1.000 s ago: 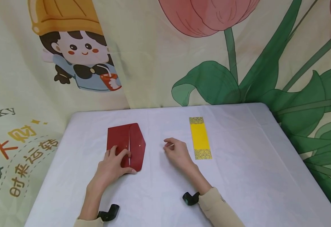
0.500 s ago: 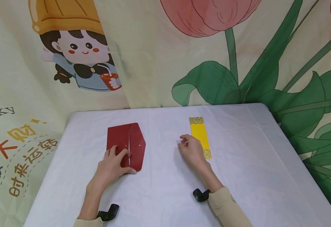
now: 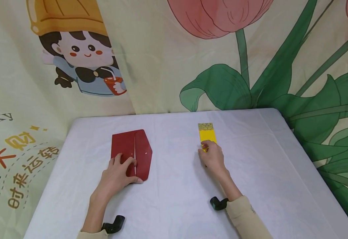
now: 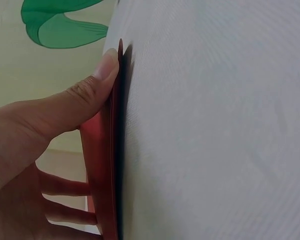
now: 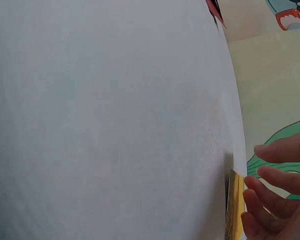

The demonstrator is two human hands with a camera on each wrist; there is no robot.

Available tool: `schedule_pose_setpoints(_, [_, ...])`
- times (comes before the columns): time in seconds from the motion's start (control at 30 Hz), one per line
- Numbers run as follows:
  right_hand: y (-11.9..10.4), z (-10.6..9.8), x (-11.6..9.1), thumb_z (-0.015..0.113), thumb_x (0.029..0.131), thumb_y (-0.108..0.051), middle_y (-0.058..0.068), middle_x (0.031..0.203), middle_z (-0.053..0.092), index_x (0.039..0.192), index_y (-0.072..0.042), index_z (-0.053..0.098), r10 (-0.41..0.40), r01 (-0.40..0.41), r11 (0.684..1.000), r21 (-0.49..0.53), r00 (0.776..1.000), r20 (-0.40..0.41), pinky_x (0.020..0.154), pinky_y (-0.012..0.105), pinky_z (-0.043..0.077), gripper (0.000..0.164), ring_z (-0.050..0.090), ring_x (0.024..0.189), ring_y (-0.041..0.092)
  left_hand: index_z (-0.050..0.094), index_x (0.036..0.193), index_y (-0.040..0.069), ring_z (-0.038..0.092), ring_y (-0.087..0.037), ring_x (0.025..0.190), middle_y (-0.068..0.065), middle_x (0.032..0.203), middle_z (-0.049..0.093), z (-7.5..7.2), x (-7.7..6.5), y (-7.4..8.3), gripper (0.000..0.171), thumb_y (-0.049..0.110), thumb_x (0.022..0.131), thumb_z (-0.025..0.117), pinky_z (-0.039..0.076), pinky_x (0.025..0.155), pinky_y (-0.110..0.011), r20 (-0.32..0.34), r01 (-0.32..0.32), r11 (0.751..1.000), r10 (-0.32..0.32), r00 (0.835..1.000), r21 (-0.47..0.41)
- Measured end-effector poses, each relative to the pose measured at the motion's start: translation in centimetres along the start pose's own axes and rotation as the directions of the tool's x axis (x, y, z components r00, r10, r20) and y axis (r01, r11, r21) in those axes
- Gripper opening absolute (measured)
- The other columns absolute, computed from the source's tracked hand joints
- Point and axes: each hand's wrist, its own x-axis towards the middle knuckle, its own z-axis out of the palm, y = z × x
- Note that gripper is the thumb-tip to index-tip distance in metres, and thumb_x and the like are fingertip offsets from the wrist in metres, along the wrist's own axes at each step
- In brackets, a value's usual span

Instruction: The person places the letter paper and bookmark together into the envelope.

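Observation:
A red paper envelope (image 3: 123, 142) lies left of centre in the head view, its pointed flap folded out to the right and a narrow slit along the fold. My left hand (image 3: 114, 174) rests on its near part, fingers spread over the surface. In the left wrist view the thumb (image 4: 100, 75) presses along the edge of the envelope (image 4: 99, 155). To the right lies a yellow strip (image 3: 207, 134) with a patterned end; my right hand (image 3: 214, 157) covers its near half. The right wrist view has loosely bent fingertips (image 5: 250, 195) right at the strip (image 5: 235, 205), thumb apart.
A white cloth covers the table (image 3: 174, 199). Behind its far edge hangs a printed curtain (image 3: 156, 66) with tulips and a cartoon figure. Black wrist cameras sit at both sleeves, the left camera (image 3: 114, 224) low over the cloth.
My right hand has moved rightward from the middle of the table to over the yellow strip, covering its near end. My left hand and the envelope have stayed in place.

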Motion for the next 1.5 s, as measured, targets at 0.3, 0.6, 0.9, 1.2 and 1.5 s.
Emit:
schedule_pose_setpoints(0.3, [1.3, -1.0, 0.5, 0.077, 0.090, -0.019, 0.020, 0.117, 0.063, 0.135, 0.004, 0.058, 0.061, -0.061, 0.995, -0.076, 0.998, -0.006, 0.085, 0.047, 0.053, 0.054, 0.060, 0.103, 0.035, 0.061, 0.121, 0.021, 0.031, -0.060, 0.135, -0.036, 0.151, 0.032, 0.1, -0.2, -0.2, 0.061, 0.049, 0.076, 0.089, 0.045, 0.087, -0.077, 0.017, 0.016, 1.000, -0.016, 1.000, -0.003])
schedule_pose_setpoints(0.6, [1.7, -1.1, 0.7, 0.085, 0.084, -0.034, 0.030, 0.122, 0.054, 0.138, 0.010, 0.051, 0.092, -0.100, 0.975, -0.200, 0.994, -0.052, 0.085, 0.049, 0.049, 0.077, 0.053, 0.104, 0.042, 0.060, 0.122, 0.021, 0.030, -0.060, 0.135, -0.036, 0.151, 0.032, 0.1, -0.2, -0.3, 0.061, 0.050, 0.076, 0.088, 0.046, 0.087, -0.077, 0.024, 0.018, 1.000, -0.018, 1.000, 0.001])
schedule_pose_setpoints(0.9, [1.7, -1.5, 1.1, 0.087, 0.080, -0.047, 0.028, 0.117, 0.047, 0.132, 0.011, 0.047, 0.152, -0.142, 0.938, -0.315, 0.988, 0.009, 0.069, 0.043, 0.047, 0.087, 0.050, 0.095, 0.041, 0.060, 0.122, 0.020, 0.032, -0.059, 0.135, -0.036, 0.150, 0.033, 0.2, -0.1, -0.1, 0.061, 0.050, 0.076, 0.088, 0.046, 0.086, -0.077, 0.016, 0.008, 1.000, -0.008, 1.000, 0.005])
schedule_pose_setpoints(1.2, [2.2, -2.1, 1.3, 0.083, 0.086, -0.040, 0.023, 0.108, 0.053, 0.130, 0.011, 0.054, 0.153, -0.144, 0.954, -0.262, 0.988, 0.014, 0.064, 0.039, 0.049, 0.073, 0.058, 0.079, 0.032, 0.060, 0.123, 0.020, 0.033, -0.058, 0.134, -0.036, 0.149, 0.034, 0.2, 0.0, 0.0, 0.062, 0.048, 0.076, 0.089, 0.047, 0.086, -0.076, 0.003, -0.002, 1.000, 0.002, 1.000, 0.015])
schedule_pose_setpoints(1.5, [2.4, -2.3, 1.3, 0.071, 0.095, -0.017, 0.023, 0.110, 0.070, 0.140, 0.008, 0.054, 0.180, -0.179, 0.981, -0.076, 0.984, 0.005, 0.065, 0.033, 0.055, 0.054, 0.067, 0.082, 0.027, 0.060, 0.119, 0.022, 0.033, -0.057, 0.134, -0.035, 0.149, 0.034, 0.2, 0.1, -0.2, 0.059, 0.050, 0.076, 0.089, 0.047, 0.084, -0.074, 0.003, -0.003, 1.000, 0.003, 1.000, 0.016])
